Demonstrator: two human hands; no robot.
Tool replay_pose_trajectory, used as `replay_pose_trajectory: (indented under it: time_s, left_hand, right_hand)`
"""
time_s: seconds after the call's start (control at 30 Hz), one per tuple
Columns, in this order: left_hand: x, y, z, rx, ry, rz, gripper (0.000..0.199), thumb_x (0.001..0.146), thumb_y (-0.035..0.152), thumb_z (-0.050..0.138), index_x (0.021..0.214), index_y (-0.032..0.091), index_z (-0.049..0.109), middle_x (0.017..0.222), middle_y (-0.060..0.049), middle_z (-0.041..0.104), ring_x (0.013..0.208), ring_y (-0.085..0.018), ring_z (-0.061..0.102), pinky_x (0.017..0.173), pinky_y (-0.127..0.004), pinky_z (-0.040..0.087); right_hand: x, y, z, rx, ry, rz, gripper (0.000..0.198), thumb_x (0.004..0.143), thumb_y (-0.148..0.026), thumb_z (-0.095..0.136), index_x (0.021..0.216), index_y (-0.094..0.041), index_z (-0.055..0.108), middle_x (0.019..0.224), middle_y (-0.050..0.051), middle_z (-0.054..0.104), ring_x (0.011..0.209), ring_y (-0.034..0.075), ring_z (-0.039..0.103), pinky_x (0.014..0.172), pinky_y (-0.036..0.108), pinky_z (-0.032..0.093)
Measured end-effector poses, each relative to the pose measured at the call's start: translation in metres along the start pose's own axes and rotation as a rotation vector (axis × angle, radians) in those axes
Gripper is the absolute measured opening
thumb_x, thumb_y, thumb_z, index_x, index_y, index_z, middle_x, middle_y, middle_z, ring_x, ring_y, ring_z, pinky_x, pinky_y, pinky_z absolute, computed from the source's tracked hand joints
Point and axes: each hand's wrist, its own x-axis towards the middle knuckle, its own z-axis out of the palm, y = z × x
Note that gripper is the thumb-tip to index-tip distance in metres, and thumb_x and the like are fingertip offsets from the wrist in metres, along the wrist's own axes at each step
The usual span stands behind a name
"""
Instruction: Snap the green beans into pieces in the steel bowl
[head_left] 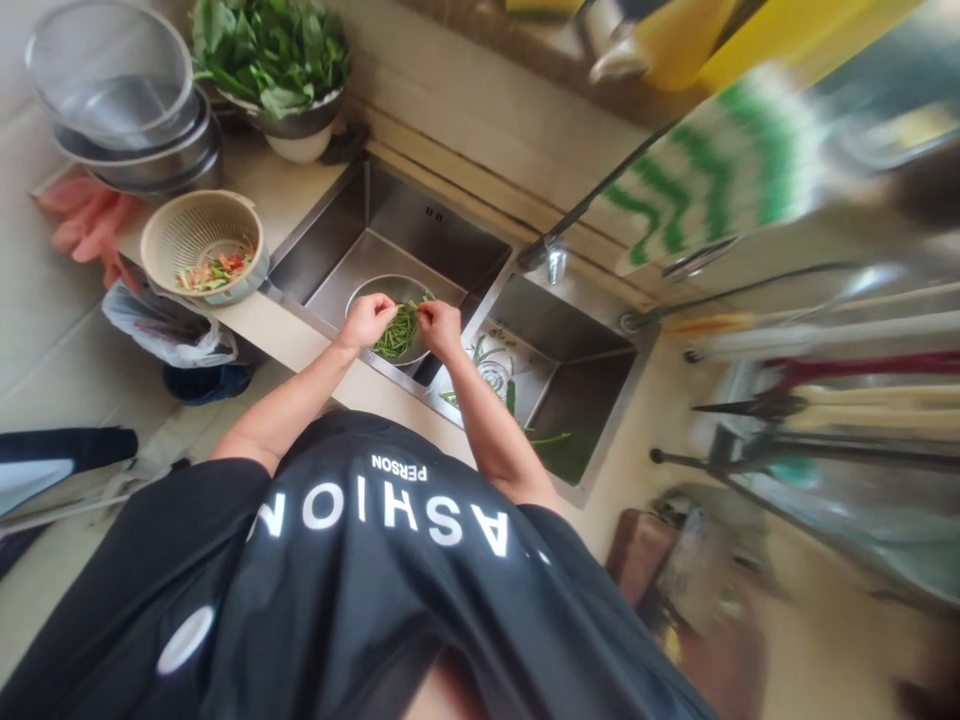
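Note:
Over a round metal basin [409, 355] in the left sink, both of my hands work close together with fingertips facing each other. Short green vegetable stems [395, 335] are heaped in the basin. My right hand [441, 328] is pinched on a green stem whose end pokes out toward the left. The fingers of my left hand [368, 321] are closed in a pinch beside the same greens; what sits between them is too small to make out. Green scraps [511, 396] lie around the drain of the right sink [551, 388].
On the counter at left stand a beige colander [169, 225] with red and green pieces, stacked metal bowls [139, 165] and a bowl of leafy greens [274, 60]. Pink gloves [86, 215] and a plastic bag [161, 325] hang nearby. A faucet [553, 260] rises behind the sinks.

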Motion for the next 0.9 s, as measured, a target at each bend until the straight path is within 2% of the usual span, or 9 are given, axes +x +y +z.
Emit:
replay_pose_trajectory:
  time_s: [0.1,0.17,0.33,0.43,0.57,0.67,0.73,0.83,0.9]
  left_hand:
    - [0.016,-0.013,0.000,0.200,0.027,0.026,0.009,0.076,0.018,0.062,0.068,0.017,0.067,0.073,-0.005,0.068,0.073,-0.018,0.058,0.080,-0.032,0.046]
    - [0.025,-0.023,0.002,0.319,-0.008,0.017,0.013,0.074,0.013,0.062,0.064,0.018,0.068,0.074,-0.007,0.070,0.076,-0.021,0.060,0.084,-0.035,0.046]
    - [0.028,-0.033,0.002,0.423,0.019,0.057,0.008,0.076,0.016,0.065,0.074,0.018,0.072,0.084,-0.009,0.071,0.081,-0.022,0.060,0.086,-0.036,0.045]
    - [0.026,-0.023,0.002,0.456,0.025,0.174,0.012,0.080,0.021,0.065,0.088,0.016,0.073,0.096,-0.011,0.070,0.092,-0.024,0.059,0.089,-0.038,0.043]
    - [0.020,-0.002,0.003,0.643,-0.024,0.357,0.040,0.086,0.023,0.061,0.125,0.020,0.065,0.132,-0.015,0.061,0.119,-0.035,0.048,0.096,-0.049,0.036]
    - [0.011,0.011,0.003,0.798,-0.131,0.399,0.033,0.096,0.026,0.044,0.119,0.020,0.067,0.123,-0.017,0.064,0.116,-0.036,0.050,0.092,-0.054,0.036]
    - [0.006,0.017,0.001,0.890,-0.175,0.408,0.036,0.098,0.026,0.037,0.109,0.020,0.070,0.114,-0.018,0.065,0.113,-0.035,0.052,0.086,-0.053,0.039]
    - [0.001,0.028,-0.008,0.974,-0.187,0.392,0.040,0.098,0.026,0.033,0.112,0.028,0.070,0.124,-0.018,0.062,0.113,-0.032,0.055,0.077,-0.047,0.042]
    - [-0.004,0.041,-0.019,1.021,-0.252,0.370,0.043,0.099,0.028,0.030,0.112,0.033,0.071,0.130,-0.015,0.059,0.118,-0.026,0.054,0.081,-0.042,0.043]
  right_hand:
    - [0.003,0.016,-0.002,0.016,-0.192,-0.060,0.021,0.083,-0.020,0.054,0.078,-0.015,0.074,0.073,0.005,0.068,0.071,0.016,0.059,0.075,0.028,0.043]
    - [0.003,0.021,-0.003,0.041,-0.252,-0.074,0.022,0.084,-0.020,0.054,0.076,-0.015,0.074,0.068,0.004,0.067,0.067,0.015,0.059,0.073,0.026,0.042]
    - [0.002,0.024,-0.007,0.084,-0.199,-0.024,0.014,0.075,-0.025,0.068,0.078,-0.014,0.075,0.067,0.002,0.068,0.063,0.013,0.057,0.069,0.025,0.040]
    - [0.004,0.023,-0.009,0.109,-0.192,-0.022,0.016,0.070,-0.030,0.071,0.074,-0.015,0.074,0.065,0.001,0.067,0.062,0.012,0.053,0.066,0.025,0.038]
    - [0.005,0.009,-0.018,0.255,-0.290,-0.071,0.024,0.073,-0.039,0.064,0.071,-0.016,0.071,0.057,-0.001,0.061,0.058,0.012,0.050,0.062,0.026,0.037]
    - [-0.002,-0.010,-0.035,0.385,-0.384,-0.066,0.034,0.072,-0.053,0.064,0.072,-0.019,0.070,0.061,0.002,0.063,0.058,0.016,0.053,0.060,0.031,0.041]
    - [-0.005,-0.015,-0.047,0.432,-0.387,-0.034,0.029,0.071,-0.054,0.067,0.077,-0.025,0.071,0.068,0.006,0.068,0.060,0.021,0.058,0.061,0.037,0.045]
    - [-0.003,-0.006,-0.061,0.407,-0.354,-0.017,0.016,0.070,-0.054,0.068,0.076,-0.040,0.071,0.077,0.012,0.071,0.060,0.026,0.063,0.060,0.045,0.047]
    - [0.001,0.006,-0.070,0.379,-0.334,-0.156,0.013,0.074,-0.055,0.063,0.082,-0.051,0.071,0.079,0.014,0.070,0.062,0.028,0.065,0.058,0.048,0.045]
